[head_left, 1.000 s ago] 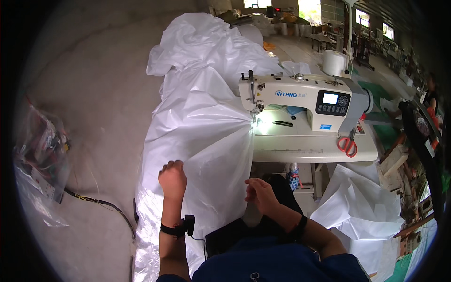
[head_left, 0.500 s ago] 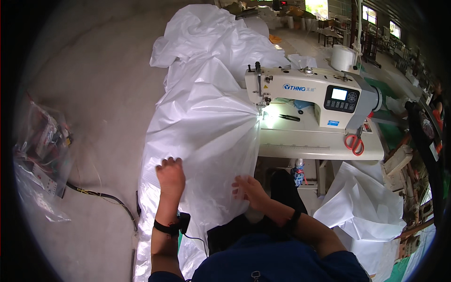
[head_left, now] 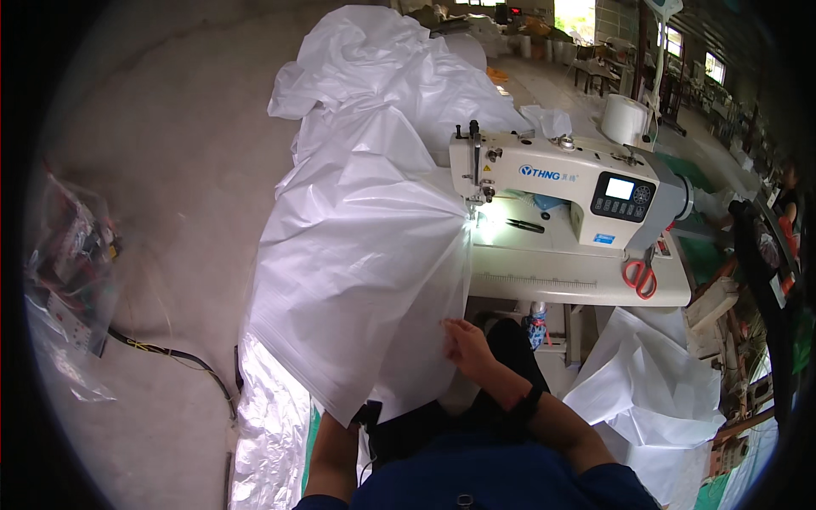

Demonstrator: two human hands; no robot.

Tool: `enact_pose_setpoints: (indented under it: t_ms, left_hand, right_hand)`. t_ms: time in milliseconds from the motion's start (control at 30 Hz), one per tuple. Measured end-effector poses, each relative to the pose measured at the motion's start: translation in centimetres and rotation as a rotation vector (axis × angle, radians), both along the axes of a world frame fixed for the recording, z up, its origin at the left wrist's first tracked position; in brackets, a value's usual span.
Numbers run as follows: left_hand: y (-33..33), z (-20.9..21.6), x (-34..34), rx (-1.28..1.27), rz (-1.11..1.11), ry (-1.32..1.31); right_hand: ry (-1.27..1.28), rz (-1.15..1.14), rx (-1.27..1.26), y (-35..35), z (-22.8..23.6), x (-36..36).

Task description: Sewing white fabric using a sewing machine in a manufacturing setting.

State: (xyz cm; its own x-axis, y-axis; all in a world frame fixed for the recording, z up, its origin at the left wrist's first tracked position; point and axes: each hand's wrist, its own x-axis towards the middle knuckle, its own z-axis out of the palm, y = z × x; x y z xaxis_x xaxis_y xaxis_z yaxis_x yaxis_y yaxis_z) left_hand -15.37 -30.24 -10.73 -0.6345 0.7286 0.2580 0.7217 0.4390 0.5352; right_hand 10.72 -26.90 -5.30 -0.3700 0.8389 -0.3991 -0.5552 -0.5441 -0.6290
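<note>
A large white plastic sheet [head_left: 340, 246] drapes down from the sewing machine [head_left: 561, 178], with its right edge running under the needle area. Folds fan out from that spot. My right hand [head_left: 467, 347] has its fingers closed at the right edge of the sheet, below the machine bed. Of my left arm only the forearm [head_left: 334, 455] shows, and it passes beneath the sheet's lower corner. The left hand itself is hidden under the plastic.
Black tweezers [head_left: 525, 225] and red-handled scissors [head_left: 640, 276] lie on the machine bed. A white thread cone [head_left: 623, 119] stands behind. More white sheeting [head_left: 650, 382] is piled at lower right. A clear bag of parts [head_left: 72, 272] and a black cable [head_left: 174, 350] are at left.
My left hand has gone from on top of the sheet down and under its lower part. My right hand has closed its fingers at the edge. The sheet's lower corner now hangs over my left wrist.
</note>
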Motion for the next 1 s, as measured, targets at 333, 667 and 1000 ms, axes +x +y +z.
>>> enact_pose_setpoints:
  t_ms: [333, 667, 1000]
  left_hand:
    - [-2.1, 2.3, -7.4, -0.304, -0.240, 0.033]
    - [-10.1, 16.3, 6.9, -0.425, -1.083, 0.436]
    - [-1.1, 19.4, 6.6, 0.026, -0.538, 0.700]
  right_hand:
    - [-0.143, 0.139, 0.412, 0.3, 2.1, -2.0]
    - [-0.072, 0.212, 0.372, -1.9, 2.4, -2.6]
    - [-0.271, 0.292, 0.386, -3.8, 3.2, -1.2]
